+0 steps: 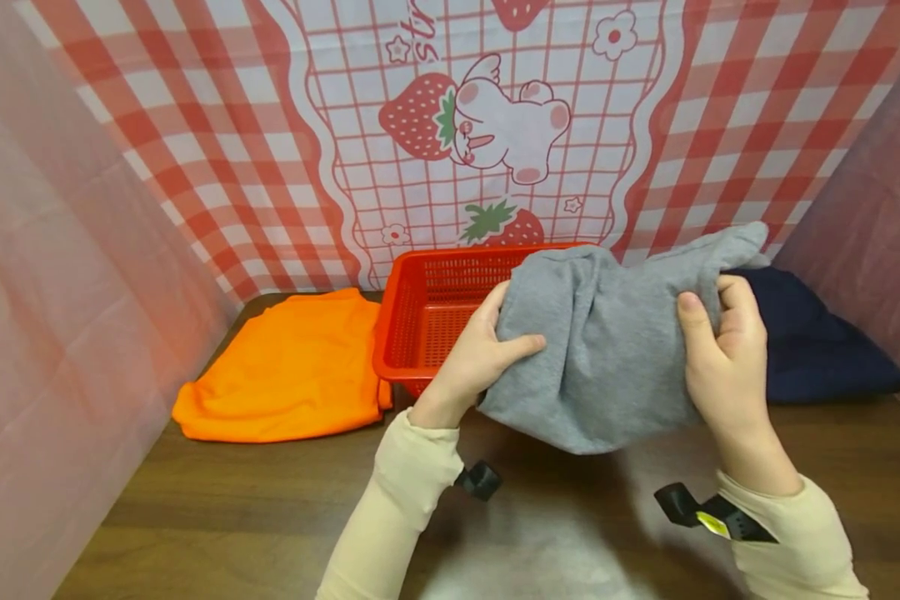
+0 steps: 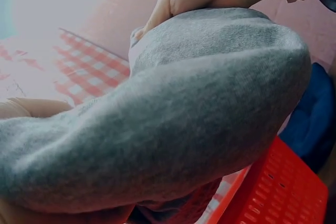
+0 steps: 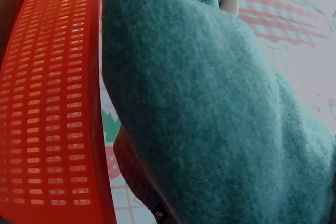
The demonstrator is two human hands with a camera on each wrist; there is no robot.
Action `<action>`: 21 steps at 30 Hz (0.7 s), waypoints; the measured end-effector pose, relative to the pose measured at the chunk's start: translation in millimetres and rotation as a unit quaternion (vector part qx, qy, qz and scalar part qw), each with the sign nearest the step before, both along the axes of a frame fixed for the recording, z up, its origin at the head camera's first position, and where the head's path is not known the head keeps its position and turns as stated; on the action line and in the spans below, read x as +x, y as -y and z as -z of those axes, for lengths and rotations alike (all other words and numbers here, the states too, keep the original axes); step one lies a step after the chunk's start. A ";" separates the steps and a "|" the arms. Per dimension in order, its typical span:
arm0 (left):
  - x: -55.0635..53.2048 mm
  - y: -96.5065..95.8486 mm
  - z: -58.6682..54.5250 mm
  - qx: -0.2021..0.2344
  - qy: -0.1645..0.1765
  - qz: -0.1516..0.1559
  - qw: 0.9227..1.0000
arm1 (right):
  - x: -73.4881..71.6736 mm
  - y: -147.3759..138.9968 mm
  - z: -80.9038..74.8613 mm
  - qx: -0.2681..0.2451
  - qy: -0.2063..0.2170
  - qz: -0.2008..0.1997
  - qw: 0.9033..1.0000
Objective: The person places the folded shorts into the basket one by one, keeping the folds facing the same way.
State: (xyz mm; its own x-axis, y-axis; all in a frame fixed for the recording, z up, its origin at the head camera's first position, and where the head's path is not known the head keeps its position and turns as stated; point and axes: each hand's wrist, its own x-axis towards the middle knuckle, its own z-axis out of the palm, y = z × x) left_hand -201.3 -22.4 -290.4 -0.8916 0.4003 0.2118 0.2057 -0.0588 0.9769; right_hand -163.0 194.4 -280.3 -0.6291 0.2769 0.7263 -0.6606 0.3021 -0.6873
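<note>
A bunched, folded grey garment (image 1: 607, 350) is held up in front of the chest, above the table and overlapping the right part of the red basket (image 1: 390, 333) in the head view. My left hand (image 1: 480, 350) grips its left side, thumb on the near face and fingers hidden behind. On the right side, my right hand (image 1: 723, 367) pinches the cloth between thumb and fingers. One corner sticks up past the right hand. Both wrist views are largely filled by the grey cloth, with a dark red fabric (image 3: 139, 174) partly visible below it.
Left of the basket lies a folded orange garment (image 1: 292, 367). A folded navy garment (image 1: 817, 342) lies to the right, partly behind the right hand. A checkered strawberry-print cloth (image 1: 510, 125) hangs behind the brown wooden table (image 1: 217, 492), and pale pink curtains (image 1: 67, 250) stand at the sides.
</note>
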 end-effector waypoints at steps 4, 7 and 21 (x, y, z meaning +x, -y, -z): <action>1.3 0.4 -1.1 0.014 -0.003 -0.012 1.000 | -2.2 0.3 0.2 -0.003 0.015 0.008 1.000; 2.2 1.4 -2.3 0.030 -0.009 -0.025 0.999 | -3.5 1.2 -0.7 0.000 0.026 0.013 1.000; -1.8 8.6 -4.6 0.062 -0.034 -0.090 0.993 | -8.7 13.1 -4.9 -0.016 0.086 -0.039 0.995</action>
State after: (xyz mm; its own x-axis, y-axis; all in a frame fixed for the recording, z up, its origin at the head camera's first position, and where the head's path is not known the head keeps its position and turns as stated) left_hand -203.1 -31.0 -285.8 -0.9284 0.2019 0.3121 0.2894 -0.1341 0.9478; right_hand -171.7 181.3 -275.4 -0.7635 0.2435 0.5982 -0.5537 0.2299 -0.8003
